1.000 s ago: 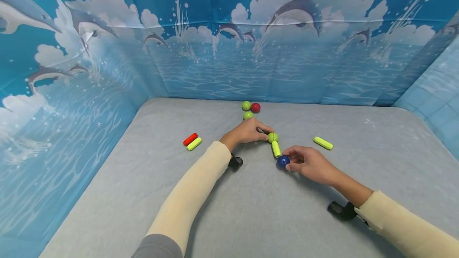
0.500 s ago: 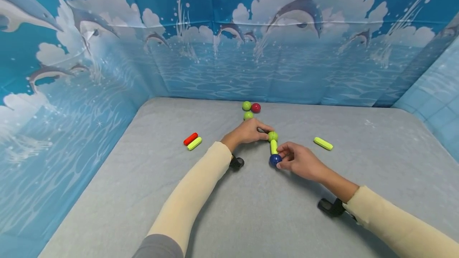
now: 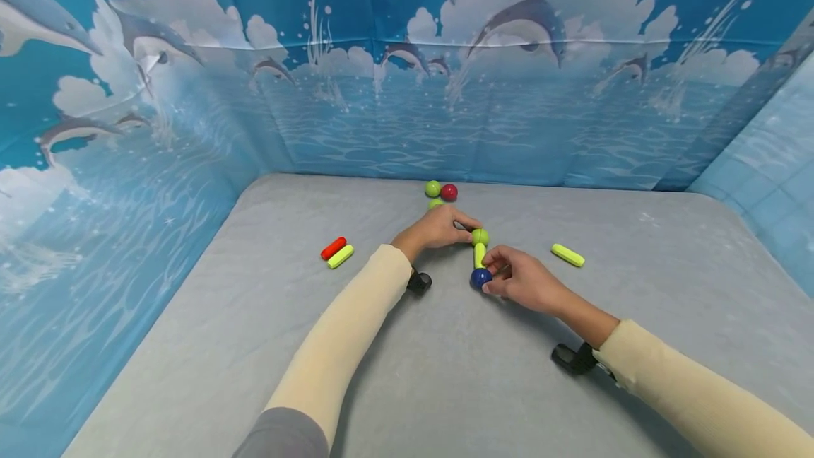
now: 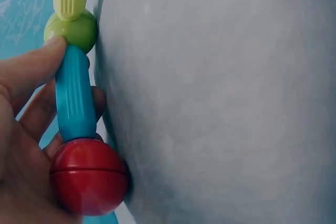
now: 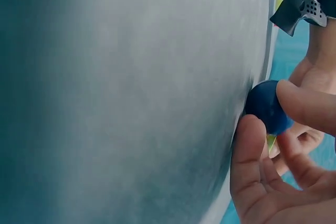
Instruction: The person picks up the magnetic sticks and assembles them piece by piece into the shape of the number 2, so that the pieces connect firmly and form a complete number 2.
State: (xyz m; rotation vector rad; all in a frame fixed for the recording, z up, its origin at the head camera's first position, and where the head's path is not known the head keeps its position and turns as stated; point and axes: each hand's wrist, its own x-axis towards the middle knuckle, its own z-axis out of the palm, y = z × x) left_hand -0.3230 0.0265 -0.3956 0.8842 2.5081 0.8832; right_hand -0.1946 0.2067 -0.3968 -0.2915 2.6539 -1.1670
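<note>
A chain of toy balls and ribbed rods lies between both hands. My left hand (image 3: 439, 227) grips it at the green ball (image 4: 81, 32), thumb on the joint with the blue rod (image 4: 76, 98). A red ball (image 4: 89, 177) ends that side by the palm; the head view hides blue rod and red ball behind the hand. From the green ball, a yellow-green rod (image 3: 480, 254) runs toward the person, up to a dark blue ball (image 3: 480, 278). My right hand (image 3: 528, 281) pinches this blue ball between thumb and fingers, close over the grey table.
Two loose green balls (image 3: 432, 189) and a red ball (image 3: 449, 192) sit at the back of the table (image 3: 407, 387). At left lie a red rod (image 3: 333, 248) and a yellow-green rod (image 3: 340, 256). Another yellow-green rod (image 3: 568, 255) is at right. A dolphin-print curtain (image 3: 381, 112) stands behind.
My right hand has moved left with the blue ball, swinging the yellow-green rod from a slant to nearly straight below the green ball. The left hand keeps its grip, almost still.
</note>
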